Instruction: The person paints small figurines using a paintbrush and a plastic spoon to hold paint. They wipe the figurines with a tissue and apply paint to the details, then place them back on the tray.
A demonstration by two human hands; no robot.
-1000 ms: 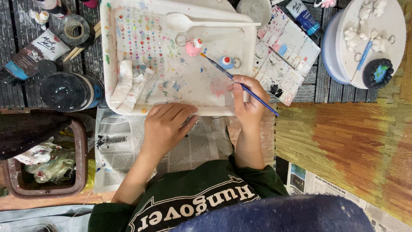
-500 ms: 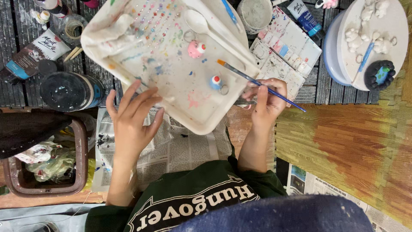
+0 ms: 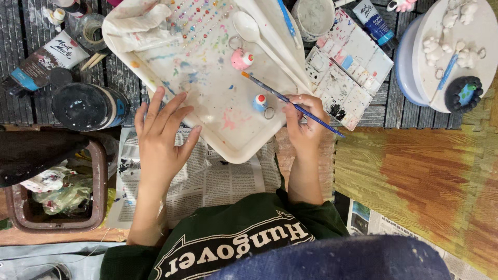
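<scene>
A paint-stained white tray (image 3: 171,78) lies turned at an angle on the dark slatted table. My left hand (image 3: 161,137) is open with fingers spread, resting at the tray's near left edge over newspaper (image 3: 218,181). My right hand (image 3: 306,124) grips a thin blue-handled paintbrush (image 3: 290,101) at the tray's right edge, its orange ferrule pointing toward a small pink figurine (image 3: 241,58). A small blue figurine (image 3: 259,102) with a key ring sits just left of my right hand. A white spoon (image 3: 249,31), a crumpled cloth (image 3: 135,26) and a gem sticker sheet (image 3: 202,15) also lie in the tray.
A watercolour palette box (image 3: 347,62) and a blue paint bottle (image 3: 373,23) lie right of the tray. A round white board (image 3: 430,78) with clay figures is far right. A dark jar (image 3: 85,106), a paint tube (image 3: 41,62) and a brown bin (image 3: 52,223) are at left.
The tray has been turned and now lies at an angle. My left hand left the tray's near edge and spread open at its left side. My right hand kept the brush.
</scene>
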